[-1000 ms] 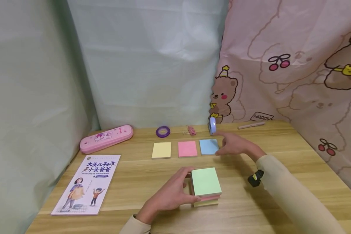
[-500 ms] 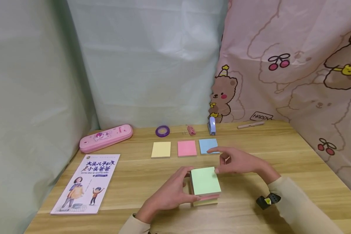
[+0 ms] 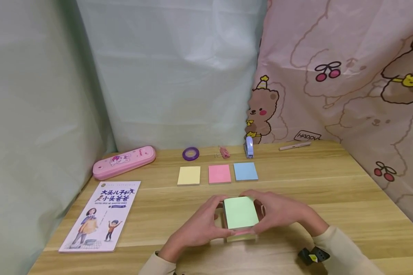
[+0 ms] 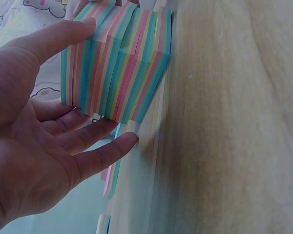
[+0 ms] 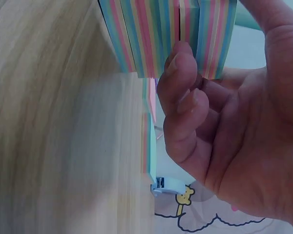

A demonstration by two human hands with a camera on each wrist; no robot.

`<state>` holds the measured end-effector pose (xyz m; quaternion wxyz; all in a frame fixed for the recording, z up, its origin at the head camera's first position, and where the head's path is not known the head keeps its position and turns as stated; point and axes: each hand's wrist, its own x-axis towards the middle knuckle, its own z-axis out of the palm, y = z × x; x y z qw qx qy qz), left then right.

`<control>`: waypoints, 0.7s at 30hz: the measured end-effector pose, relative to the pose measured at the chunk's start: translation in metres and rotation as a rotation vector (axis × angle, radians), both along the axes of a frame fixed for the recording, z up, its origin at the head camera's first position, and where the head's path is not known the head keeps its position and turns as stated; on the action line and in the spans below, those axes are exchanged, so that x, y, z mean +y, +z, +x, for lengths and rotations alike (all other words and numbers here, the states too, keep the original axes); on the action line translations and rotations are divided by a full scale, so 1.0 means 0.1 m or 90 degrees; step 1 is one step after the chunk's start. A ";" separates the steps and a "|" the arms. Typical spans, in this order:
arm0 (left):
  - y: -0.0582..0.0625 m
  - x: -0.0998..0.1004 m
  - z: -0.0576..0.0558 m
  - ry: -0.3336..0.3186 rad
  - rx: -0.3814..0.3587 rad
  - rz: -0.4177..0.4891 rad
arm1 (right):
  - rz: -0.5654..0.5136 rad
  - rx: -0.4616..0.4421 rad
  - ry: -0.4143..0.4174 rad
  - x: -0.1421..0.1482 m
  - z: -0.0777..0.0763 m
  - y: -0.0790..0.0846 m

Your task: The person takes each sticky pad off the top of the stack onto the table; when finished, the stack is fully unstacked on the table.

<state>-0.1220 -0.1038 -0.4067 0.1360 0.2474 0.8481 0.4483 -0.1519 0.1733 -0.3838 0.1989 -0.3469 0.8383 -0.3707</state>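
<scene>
A stack of sticky note pads [image 3: 241, 212], pale green on top, stands near the middle front of the table. Its striped coloured edges show close up in both wrist views. My left hand [image 3: 201, 225] holds the stack from the left, thumb on the near side and fingers at the far side. From the right, my right hand [image 3: 283, 211] grips the upper part of the stack in the same manner. Behind it lie a yellow sticky note pad [image 3: 189, 175], a pink sticky note pad [image 3: 219, 173] and a blue sticky note pad [image 3: 246, 171] in a row.
Along the back are a pink pencil case [image 3: 124, 162], a purple tape roll [image 3: 191, 153], a pink binder clip [image 3: 224, 152], a light blue stapler [image 3: 249, 147] and a pen [image 3: 295, 146]. A booklet [image 3: 99, 217] lies at the left. Curtains border the table.
My right hand has come back from beside the blue pad to the stack and now grips its right side. The left hand has stayed on the stack.
</scene>
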 end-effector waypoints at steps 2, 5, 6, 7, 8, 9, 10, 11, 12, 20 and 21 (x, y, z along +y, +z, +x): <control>0.00 0.00 0.00 0.000 -0.001 0.002 | 0.007 0.003 -0.006 -0.01 0.01 0.00; 0.00 0.00 0.00 0.000 0.002 0.004 | 0.015 0.006 -0.013 -0.02 0.02 0.01; 0.00 0.01 0.00 0.000 0.003 0.003 | 0.016 0.006 -0.014 -0.02 0.03 0.01; 0.00 0.01 0.00 -0.001 0.004 0.003 | 0.017 0.007 -0.015 -0.02 0.03 0.01; 0.00 0.01 0.00 -0.001 0.005 0.003 | 0.019 0.009 -0.017 -0.02 0.03 0.01; 0.00 0.01 0.00 -0.001 0.004 0.005 | 0.021 0.011 -0.018 -0.02 0.03 0.01; 0.00 0.01 0.01 -0.002 0.003 0.006 | 0.022 0.013 -0.020 -0.02 0.04 0.01; 0.00 0.01 0.01 -0.002 0.003 0.008 | 0.023 0.015 -0.022 -0.02 0.04 0.00; 0.00 0.01 0.01 -0.003 0.002 0.009 | 0.024 0.016 -0.024 -0.02 0.04 0.00; 0.01 0.01 0.02 0.000 -0.014 0.017 | 0.028 0.032 -0.038 -0.04 0.07 0.01; 0.01 0.01 0.02 0.000 -0.016 0.016 | 0.029 0.037 -0.039 -0.04 0.07 0.01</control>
